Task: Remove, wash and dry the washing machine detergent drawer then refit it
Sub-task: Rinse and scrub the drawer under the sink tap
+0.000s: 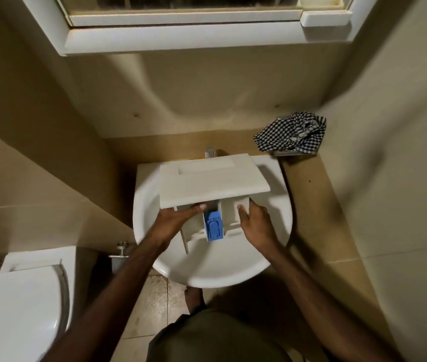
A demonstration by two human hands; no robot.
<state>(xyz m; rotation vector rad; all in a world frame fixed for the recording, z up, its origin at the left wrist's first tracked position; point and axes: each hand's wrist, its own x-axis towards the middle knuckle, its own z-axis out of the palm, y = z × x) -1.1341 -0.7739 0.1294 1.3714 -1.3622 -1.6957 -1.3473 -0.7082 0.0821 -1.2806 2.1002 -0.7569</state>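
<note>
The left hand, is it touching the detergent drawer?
Touching. The head view shows the left hand gripping the detergent drawer under its front panel.

Both forearms are bare from the bottom edge of the picture up to the wrists, with no sleeve, watch, band or ring showing on either. The left hand point(178, 218) and the right hand point(255, 222) wear no gloves; pale fingernails show at the fingertips point(202, 205) of the left hand and on 2 fingers of the right. Below and between the 2 forearms, the person's front is covered by a dull olive-green garment point(220, 338), plain and unmarked, its cut too dim to tell. Just above that garment's upper edge, 1 bare foot point(194, 299) shows without sock or shoe.
</note>
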